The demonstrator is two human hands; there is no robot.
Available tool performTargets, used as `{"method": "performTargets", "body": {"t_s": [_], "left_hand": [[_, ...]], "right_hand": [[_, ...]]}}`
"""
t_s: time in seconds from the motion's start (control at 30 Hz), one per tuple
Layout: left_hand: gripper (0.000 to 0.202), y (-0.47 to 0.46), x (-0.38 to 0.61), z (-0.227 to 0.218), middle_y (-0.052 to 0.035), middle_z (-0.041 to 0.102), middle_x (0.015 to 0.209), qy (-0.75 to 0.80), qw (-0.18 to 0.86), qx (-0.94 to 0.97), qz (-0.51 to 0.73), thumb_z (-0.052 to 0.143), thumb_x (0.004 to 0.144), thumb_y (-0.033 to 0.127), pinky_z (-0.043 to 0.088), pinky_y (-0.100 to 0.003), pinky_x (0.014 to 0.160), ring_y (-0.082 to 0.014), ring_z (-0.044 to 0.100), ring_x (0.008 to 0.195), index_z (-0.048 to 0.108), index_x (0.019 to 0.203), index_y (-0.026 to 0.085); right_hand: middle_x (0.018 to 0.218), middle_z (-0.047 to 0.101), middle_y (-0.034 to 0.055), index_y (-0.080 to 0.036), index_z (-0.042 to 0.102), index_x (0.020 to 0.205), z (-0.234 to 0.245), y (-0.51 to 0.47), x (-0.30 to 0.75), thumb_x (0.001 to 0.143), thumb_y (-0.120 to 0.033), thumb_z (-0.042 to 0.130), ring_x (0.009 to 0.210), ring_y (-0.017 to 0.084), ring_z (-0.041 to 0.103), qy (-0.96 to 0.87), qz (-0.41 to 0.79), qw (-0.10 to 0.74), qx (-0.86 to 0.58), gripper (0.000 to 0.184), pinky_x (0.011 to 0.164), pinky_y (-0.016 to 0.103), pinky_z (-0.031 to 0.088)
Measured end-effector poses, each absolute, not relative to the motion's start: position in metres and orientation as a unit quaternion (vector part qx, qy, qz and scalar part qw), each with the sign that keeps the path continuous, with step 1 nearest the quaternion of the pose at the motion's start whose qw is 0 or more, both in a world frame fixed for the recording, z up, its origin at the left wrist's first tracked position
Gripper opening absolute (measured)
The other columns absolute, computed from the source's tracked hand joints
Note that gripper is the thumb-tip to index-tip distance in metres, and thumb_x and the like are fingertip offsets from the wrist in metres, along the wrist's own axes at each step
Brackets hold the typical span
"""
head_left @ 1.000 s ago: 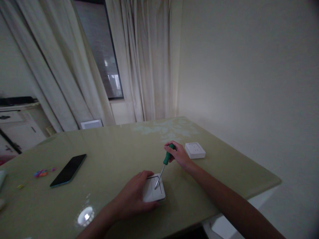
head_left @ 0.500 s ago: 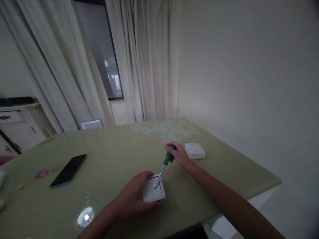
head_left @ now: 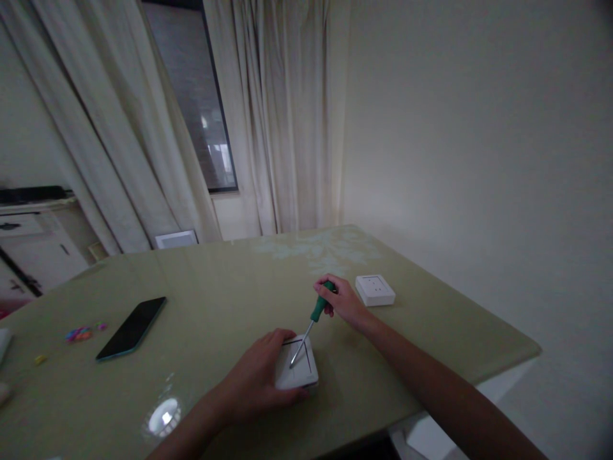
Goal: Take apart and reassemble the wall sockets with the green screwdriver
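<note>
A white wall switch plate (head_left: 301, 370) lies flat on the olive table (head_left: 230, 300) near its front edge. My left hand (head_left: 253, 380) rests over the plate's left side and grips it, holding it down. My right hand (head_left: 342, 301) is closed round the green handle of a screwdriver (head_left: 311, 319). The thin metal shaft slants down to the left, and its tip touches the face of the switch plate.
A white socket plate (head_left: 375, 289) lies just right of my right hand. A black phone (head_left: 131, 327) lies to the left, with small coloured bits (head_left: 79, 333) beside it. The table's right edge drops off near the wall. Curtains and a window stand behind.
The screwdriver tip has slid a little to the left across the switch plate, and my right hand has shifted slightly left with it. My left hand has stayed put.
</note>
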State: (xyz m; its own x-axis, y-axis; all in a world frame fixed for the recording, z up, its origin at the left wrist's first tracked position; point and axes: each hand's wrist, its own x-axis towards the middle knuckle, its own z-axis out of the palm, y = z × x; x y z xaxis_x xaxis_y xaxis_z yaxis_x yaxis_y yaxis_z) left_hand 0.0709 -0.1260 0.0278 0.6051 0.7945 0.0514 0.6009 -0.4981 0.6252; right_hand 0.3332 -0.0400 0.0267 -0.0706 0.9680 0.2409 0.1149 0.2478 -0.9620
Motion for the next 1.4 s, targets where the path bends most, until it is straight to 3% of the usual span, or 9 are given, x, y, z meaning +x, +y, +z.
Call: {"method": "performTargets", "body": {"t_s": [0.13,0.33,0.47,0.6,0.7,0.87,1.1,1.27,1.4], "left_hand": [[0.074,-0.126,0.073,0.03,-0.0145,0.066,0.139,0.414,0.29,0.846,0.167,0.085,0.079,0.045,0.05,-0.05,0.11,-0.0373,0.063,0.126,0.054,0.142,0.023],[0.074,-0.128,0.074,0.033,-0.0153,0.067,0.137,0.415,0.287,0.847,0.167,0.085,0.078,0.046,0.052,-0.05,0.109,-0.0377,0.064,0.124,0.055,0.141,0.022],[0.074,-0.13,0.076,0.037,-0.0163,0.067,0.139,0.424,0.273,0.85,0.153,0.083,0.079,0.047,0.051,-0.051,0.111,-0.0383,0.064,0.127,0.055,0.143,0.021],[0.103,-0.129,0.067,0.036,-0.0238,0.048,0.164,0.438,0.241,0.862,0.086,0.087,0.074,0.05,0.035,-0.06,0.127,-0.0456,0.046,0.15,0.042,0.16,0.016],[0.118,-0.125,0.055,0.033,-0.0242,0.035,0.172,0.439,0.225,0.868,0.059,0.088,0.072,0.049,0.029,-0.064,0.129,-0.0466,0.037,0.157,0.029,0.168,0.017],[0.107,-0.108,0.06,0.032,-0.0196,0.042,0.17,0.431,0.222,0.871,0.074,0.085,0.076,0.045,0.033,-0.057,0.129,-0.0417,0.042,0.155,0.033,0.167,0.02],[0.088,-0.039,0.145,0.027,-0.0221,0.062,0.146,0.378,0.194,0.897,0.124,0.088,0.076,0.044,0.046,-0.047,0.118,-0.0379,0.06,0.135,0.052,0.15,0.012],[0.084,-0.001,0.213,0.018,-0.0234,0.06,0.144,0.392,0.175,0.89,0.156,0.088,0.077,0.04,0.047,-0.047,0.116,-0.0389,0.058,0.134,0.053,0.147,0.011],[0.094,0.009,0.234,0.011,-0.0257,0.054,0.152,0.394,0.17,0.886,0.174,0.09,0.076,0.041,0.045,-0.05,0.119,-0.0414,0.054,0.141,0.046,0.153,0.01]], "right_hand": [[0.052,0.054,-0.0091,-0.02,0.064,0.092,0.028,-0.038,0.339,0.085,-0.054,0.07,0.037,0.009,0.046,-0.603,0.391,0.528,-0.452,0.035,0.034,0.019,0.034],[0.05,0.057,-0.0065,-0.019,0.067,0.084,0.03,-0.044,0.334,0.084,-0.053,0.075,0.037,0.011,0.051,-0.615,0.4,0.522,-0.435,0.034,0.034,0.02,0.036],[0.049,0.054,-0.008,-0.019,0.068,0.08,0.039,-0.038,0.346,0.08,-0.048,0.081,0.036,0.008,0.046,-0.566,0.378,0.592,-0.431,0.032,0.033,0.019,0.031],[0.05,0.052,-0.0092,-0.02,0.065,0.08,0.052,-0.021,0.384,0.077,-0.054,0.085,0.035,0.006,0.043,-0.452,0.332,0.714,-0.42,0.04,0.03,0.018,0.03],[0.059,0.06,-0.0078,-0.021,0.06,0.081,0.061,-0.008,0.423,0.073,-0.059,0.089,0.044,0.007,0.055,-0.344,0.297,0.796,-0.4,0.048,0.039,0.016,0.047],[0.069,0.068,-0.0061,-0.021,0.05,0.076,0.064,0.005,0.485,0.072,-0.05,0.096,0.061,0.008,0.07,-0.196,0.259,0.866,-0.381,0.054,0.059,0.015,0.062],[0.062,0.068,-0.0041,-0.019,0.054,0.075,0.043,0.023,0.51,0.078,-0.028,0.095,0.054,0.009,0.067,-0.094,0.274,0.866,-0.408,0.041,0.05,0.015,0.06],[0.059,0.064,-0.0048,-0.019,0.057,0.076,0.035,0.027,0.514,0.083,-0.023,0.086,0.05,0.009,0.063,-0.074,0.274,0.859,-0.426,0.03,0.046,0.015,0.056],[0.059,0.062,-0.0065,-0.02,0.056,0.078,0.034,0.027,0.515,0.086,-0.024,0.081,0.049,0.008,0.061,-0.071,0.247,0.864,-0.432,0.027,0.047,0.015,0.054]]}}
